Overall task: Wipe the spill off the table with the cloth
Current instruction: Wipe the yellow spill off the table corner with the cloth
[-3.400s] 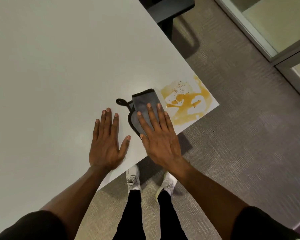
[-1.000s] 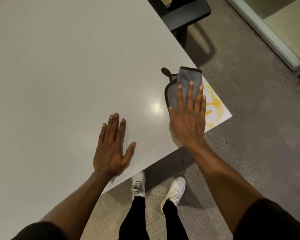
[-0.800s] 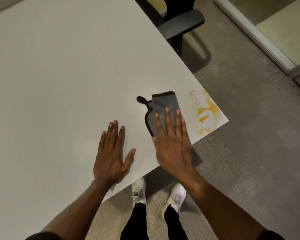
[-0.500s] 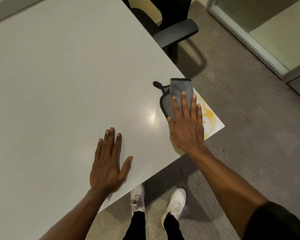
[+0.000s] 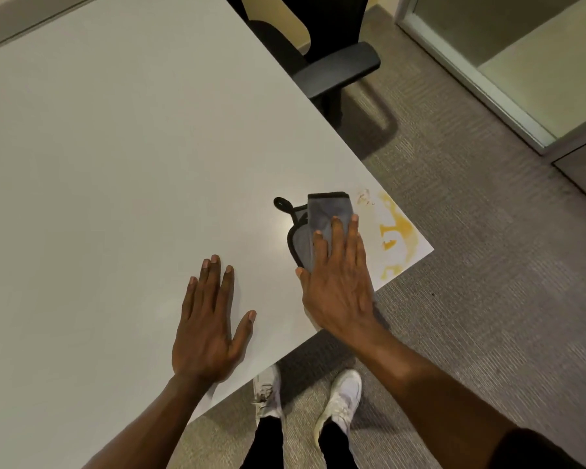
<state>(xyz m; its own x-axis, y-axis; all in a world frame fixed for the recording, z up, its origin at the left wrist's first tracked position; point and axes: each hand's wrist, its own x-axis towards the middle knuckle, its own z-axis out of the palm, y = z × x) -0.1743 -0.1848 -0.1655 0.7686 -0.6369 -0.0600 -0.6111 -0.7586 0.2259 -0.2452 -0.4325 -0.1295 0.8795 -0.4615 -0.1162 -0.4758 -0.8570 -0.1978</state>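
Right hand (image 5: 339, 286) lies flat, palm down, fingers straight and together, pressing the cloth (image 5: 322, 221) onto the table (image 5: 132, 147) — no pinch, just an open palm on top, with the thumb at the cloth's near left edge. Cloth is grey with a black hem, folded, its far part sticking out past the fingertips; a black loop (image 5: 282, 204) trails off its far-left corner. It sits close to the table's right corner, just left of the spill (image 5: 398, 238). Spill is a thin orange-yellow smear with a few darker blotches, running along the right edge up to the corner; some small specks sit at its far end, beside the cloth's top-right corner. Cloth does not cover the blotches. Left hand (image 5: 210, 319) is also flat on the table, fingers spread a little, thumb out, holding nothing — well left of the cloth, near the front edge. Black chair (image 5: 335, 69) stands past the table's right side. White shoes (image 5: 340, 399) on grey carpet below the front edge.
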